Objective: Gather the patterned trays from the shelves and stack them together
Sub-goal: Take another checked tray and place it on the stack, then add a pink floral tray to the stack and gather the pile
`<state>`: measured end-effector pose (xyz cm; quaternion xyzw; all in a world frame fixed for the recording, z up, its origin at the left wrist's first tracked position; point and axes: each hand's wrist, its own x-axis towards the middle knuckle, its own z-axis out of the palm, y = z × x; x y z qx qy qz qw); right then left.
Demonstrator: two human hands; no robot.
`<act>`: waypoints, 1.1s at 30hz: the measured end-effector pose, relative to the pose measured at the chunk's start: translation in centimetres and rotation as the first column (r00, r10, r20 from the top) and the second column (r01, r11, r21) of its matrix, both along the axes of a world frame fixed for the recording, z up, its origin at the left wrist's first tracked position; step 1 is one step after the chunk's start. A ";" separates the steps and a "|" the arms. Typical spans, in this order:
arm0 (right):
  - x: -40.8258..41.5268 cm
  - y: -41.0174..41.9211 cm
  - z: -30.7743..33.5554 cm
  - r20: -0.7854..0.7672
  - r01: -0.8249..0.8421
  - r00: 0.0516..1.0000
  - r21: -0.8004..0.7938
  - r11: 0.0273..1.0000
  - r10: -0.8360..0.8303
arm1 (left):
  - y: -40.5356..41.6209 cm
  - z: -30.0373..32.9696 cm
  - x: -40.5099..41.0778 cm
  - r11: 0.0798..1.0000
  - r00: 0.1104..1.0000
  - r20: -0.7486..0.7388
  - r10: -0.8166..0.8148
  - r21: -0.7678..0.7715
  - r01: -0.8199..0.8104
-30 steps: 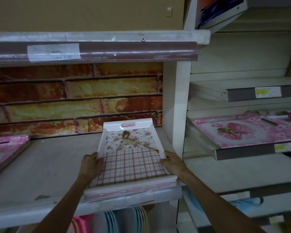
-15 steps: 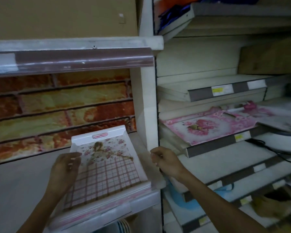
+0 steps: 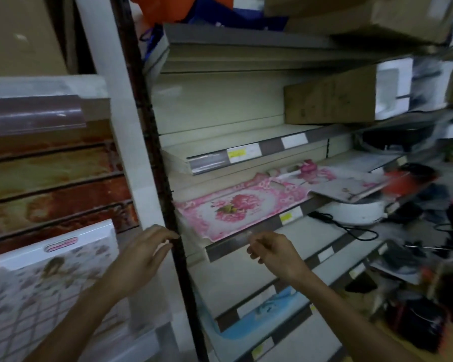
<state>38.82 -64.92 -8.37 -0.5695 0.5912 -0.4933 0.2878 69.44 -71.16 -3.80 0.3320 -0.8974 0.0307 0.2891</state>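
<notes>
A pink rose-patterned tray (image 3: 236, 207) lies on a sloping shelf right of the white post, overhanging the shelf edge. Behind it to the right a second floral tray (image 3: 345, 180) lies partly over it. My right hand (image 3: 275, 252) hovers just below the pink tray's front edge, fingers loosely curled, holding nothing. My left hand (image 3: 139, 254) is in the air in front of the post, near the tray's left corner, fingers relaxed and empty. A white checked floral tray (image 3: 50, 278) sits on top of a stack on the left shelf, untouched.
A white post with a dark strip (image 3: 154, 163) divides the two shelf units. A cardboard box (image 3: 330, 100) stands on an upper shelf. A white round appliance (image 3: 351, 212) with a black cable, dark clutter at right, and a blue item (image 3: 262, 312) on a lower shelf.
Both hands have let go of the checked tray stack and moved right toward the pink rose tray. The view has swung right.
</notes>
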 end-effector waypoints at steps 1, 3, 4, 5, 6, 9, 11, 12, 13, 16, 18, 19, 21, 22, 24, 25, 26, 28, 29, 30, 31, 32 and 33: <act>-1.3 0.0 -0.1 0.001 0.007 1.000 0.004 1.000 -0.007 | -0.8 -0.1 -1.6 0.999 0.996 0.084 -0.011 -0.039 0.015; -3.5 -0.1 -0.1 0.003 0.017 1.000 0.009 1.000 -0.017 | -2.4 -0.5 -4.5 0.990 0.968 0.250 -0.015 -0.131 0.049; -4.6 -0.3 -0.2 0.010 0.020 1.000 0.013 1.000 -0.020 | -3.1 -0.6 -5.9 0.985 0.944 0.329 -0.004 -0.160 0.060; -5.6 -0.4 -0.3 0.021 0.018 1.000 0.019 1.000 -0.019 | -3.7 -0.6 -7.1 0.980 0.921 0.390 0.006 -0.185 0.072; -6.5 -0.6 -0.4 0.031 0.016 0.999 0.028 0.999 -0.016 | -4.3 -0.7 -8.1 0.974 0.900 0.436 0.015 -0.211 0.086; -8.9 -1.6 -0.7 0.065 0.016 0.998 0.050 0.999 -0.019 | -5.8 -0.9 -10.0 0.967 0.851 0.524 0.034 -0.233 0.105; -10.2 -2.3 -0.8 0.100 0.019 0.995 0.060 0.998 -0.025 | -6.3 -0.9 -10.8 0.966 0.825 0.565 0.025 -0.226 0.126; -10.7 -2.6 -0.8 0.116 0.019 0.993 0.062 0.998 -0.026 | -6.4 -0.8 -11.1 0.967 0.815 0.579 0.013 -0.214 0.137; -11.1 -3.0 -0.8 0.133 0.020 0.991 0.064 0.998 -0.028 | -6.4 -0.6 -11.2 0.969 0.802 0.597 0.007 -0.202 0.142; -11.9 -3.9 -1.0 0.183 0.023 0.982 0.088 0.996 -0.039 | -6.2 -0.3 -11.5 0.969 0.754 0.655 0.041 -0.210 0.130; -12.1 -4.5 -1.1 0.210 0.021 0.977 0.110 0.994 -0.044 | -6.5 -0.6 -11.2 0.978 0.729 0.683 0.049 -0.180 0.102; -12.1 -4.7 -1.2 0.222 0.018 0.974 0.119 0.993 -0.044 | -6.8 -0.7 -11.0 0.984 0.728 0.684 0.045 -0.156 0.086; -12.0 -5.1 -1.3 0.234 0.014 0.971 0.130 0.991 -0.045 | -7.0 -0.9 -10.9 0.984 0.739 0.671 0.056 -0.161 0.072; -11.8 -5.4 -1.4 0.235 0.013 0.971 0.136 0.991 -0.045 | -6.9 -0.9 -11.1 0.982 0.739 0.670 0.069 -0.178 0.069; -11.6 -5.8 -1.6 0.240 0.005 0.970 0.144 0.990 -0.040 | -6.5 -0.7 -11.6 0.986 0.746 0.663 0.071 -0.157 0.046; -11.4 -6.1 -1.6 0.243 0.002 0.969 0.148 0.989 -0.038 | -6.4 -0.5 -11.8 0.992 0.749 0.658 0.069 -0.124 0.017; -11.2 -6.3 -1.7 0.246 -0.002 0.969 0.153 0.988 -0.036 | -6.5 -0.5 -11.7 0.996 0.748 0.661 0.069 -0.093 -0.010; -10.8 -6.7 -1.7 0.271 -0.013 0.962 0.159 0.987 -0.031 | -6.8 -0.2 -11.3 0.995 0.731 0.675 0.100 -0.090 -0.054; -10.4 -6.9 -1.6 0.296 -0.021 0.955 0.161 0.987 -0.028 | -6.9 -0.1 -11.1 0.994 0.731 0.674 0.109 -0.092 -0.063; -10.1 -7.2 -1.4 0.325 -0.030 0.945 0.161 0.986 -0.025 | -6.9 0.2 -10.9 0.993 0.729 0.674 0.120 -0.099 -0.071; -9.7 -7.4 -1.2 0.362 -0.037 0.932 0.164 0.986 -0.025 | -6.9 0.5 -10.9 0.992 0.736 0.666 0.126 -0.101 -0.077; -9.4 -7.8 -0.9 0.414 -0.045 0.910 0.169 0.984 -0.029 | -6.8 0.9 -11.0 0.992 0.749 0.650 0.126 -0.090 -0.088; -9.0 -8.1 -0.6 0.477 -0.056 0.878 0.173 0.983 -0.034 | -6.6 1.5 -11.3 0.991 0.760 0.636 0.130 -0.094 -0.091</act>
